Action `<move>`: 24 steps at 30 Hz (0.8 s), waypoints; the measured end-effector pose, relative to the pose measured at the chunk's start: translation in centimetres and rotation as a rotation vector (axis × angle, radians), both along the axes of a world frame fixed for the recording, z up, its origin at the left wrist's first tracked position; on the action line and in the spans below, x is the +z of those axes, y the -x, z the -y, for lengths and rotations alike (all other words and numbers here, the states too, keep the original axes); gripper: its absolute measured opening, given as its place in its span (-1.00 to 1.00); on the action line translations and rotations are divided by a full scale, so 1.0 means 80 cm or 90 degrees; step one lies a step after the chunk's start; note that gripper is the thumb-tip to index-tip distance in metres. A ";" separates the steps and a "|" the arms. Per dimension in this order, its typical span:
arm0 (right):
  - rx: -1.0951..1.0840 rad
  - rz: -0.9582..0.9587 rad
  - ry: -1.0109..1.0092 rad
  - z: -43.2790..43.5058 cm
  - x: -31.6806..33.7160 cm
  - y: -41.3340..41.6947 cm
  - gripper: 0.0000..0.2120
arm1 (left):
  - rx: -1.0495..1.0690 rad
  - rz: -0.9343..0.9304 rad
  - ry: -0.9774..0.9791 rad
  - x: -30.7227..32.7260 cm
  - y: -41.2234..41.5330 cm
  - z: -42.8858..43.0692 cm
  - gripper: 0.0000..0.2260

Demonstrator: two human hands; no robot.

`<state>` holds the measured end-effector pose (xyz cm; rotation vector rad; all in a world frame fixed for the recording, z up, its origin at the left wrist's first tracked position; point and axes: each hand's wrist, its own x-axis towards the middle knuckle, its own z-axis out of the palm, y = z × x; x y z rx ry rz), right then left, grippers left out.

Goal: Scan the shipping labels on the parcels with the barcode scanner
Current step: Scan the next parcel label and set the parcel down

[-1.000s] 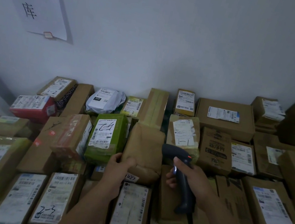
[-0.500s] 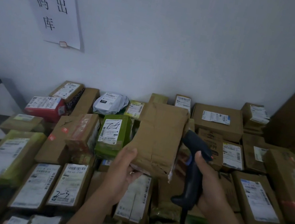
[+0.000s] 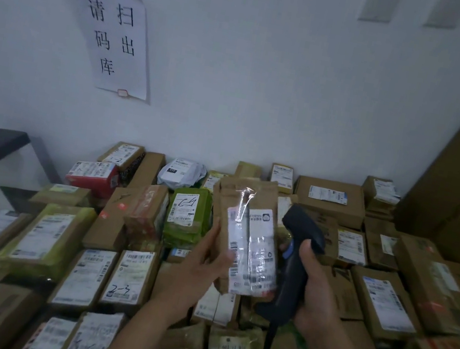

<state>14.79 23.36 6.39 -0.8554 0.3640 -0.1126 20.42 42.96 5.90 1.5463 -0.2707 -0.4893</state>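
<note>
Left hand [image 3: 200, 264] holds a brown parcel [image 3: 234, 196] up above the pile, gripping it at its lower left edge with the thumb lying across the front face and the fingers hidden behind. Parcel is upright, leaning slightly left, label side toward the camera. The white shipping label [image 3: 258, 250] covers the lower right of that face under glossy tape; glare runs down the tape and the print is blurred, though barcode bars show along the label's left and bottom margins. Right hand [image 3: 319, 294] is wrapped round the grip of the dark barcode scanner [image 3: 292, 274], thumb up along the back of the handle. Scanner is upright, just beside the parcel's right edge, its head level with the top of the label; the parcel's lower corner overlaps the base of the handle. Cannot tell whether the scan window faces the label. A dark cable [image 3: 269, 344] hangs from the handle's base. Below and around both hands, cardboard parcels lie packed edge to edge, most with labels up. Just left of the held parcel is a green parcel [image 3: 187, 216]; further left is a red box [image 3: 93, 178]; a white mailer bag [image 3: 181, 173] sits near the wall. A paper sign [image 3: 114, 40] with printed characters is taped to the wall, upper left.
</note>
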 end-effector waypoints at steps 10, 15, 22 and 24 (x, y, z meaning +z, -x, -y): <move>0.002 -0.033 0.100 -0.036 0.020 0.014 -0.35 | -0.071 -0.020 -0.014 0.008 0.020 -0.040 -0.12; -0.021 -0.048 0.050 -0.037 0.023 0.019 -0.34 | -0.048 0.027 -0.065 0.010 0.027 -0.036 -0.09; -0.017 -0.043 0.032 -0.049 0.024 0.022 -0.30 | 0.091 0.043 -0.036 0.010 0.028 -0.021 -0.18; -0.023 -0.041 0.054 -0.051 0.023 0.021 -0.33 | 0.090 0.041 -0.019 0.010 0.025 -0.021 -0.20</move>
